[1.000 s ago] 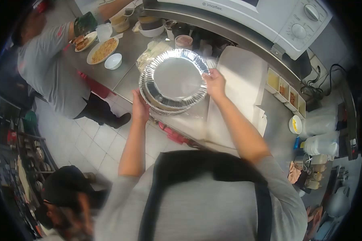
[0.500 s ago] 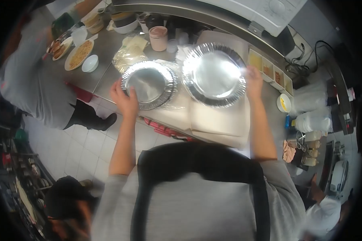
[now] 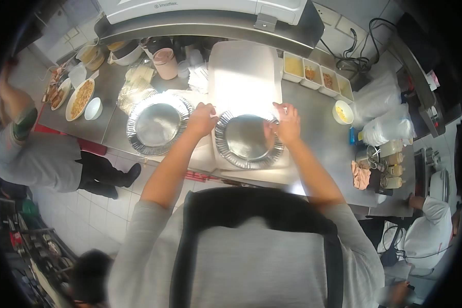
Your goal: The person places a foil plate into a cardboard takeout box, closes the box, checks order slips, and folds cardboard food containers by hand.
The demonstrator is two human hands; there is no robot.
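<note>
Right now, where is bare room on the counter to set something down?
Widest patch: steel counter between the box and the cloth. Smaller: between white bowl and left foil plate. Crowded: around the pink cup.

Gap between foil pans (image 3: pixel 158 124); box lid (image 3: pixel 245 74) beyond.

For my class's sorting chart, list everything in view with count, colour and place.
foil pans: at least two, silver, centre and centre-left
box: one, white, open, beneath the centre pan
counter: steel-grey, middle
appliance: one, white, top
food bins: four, white, upper right
yellow-filled bowl: one, white, right
bottles: several, pale and brown, far right
cloth: one, pinkish, right
food plates: two, white, left
small bowl: one, white, left
tub: one, pink, upper left
co-workers: at least three, left, lower left, right
left hand: one, bare, between pans
right hand: one, bare, at centre pan's right
</note>
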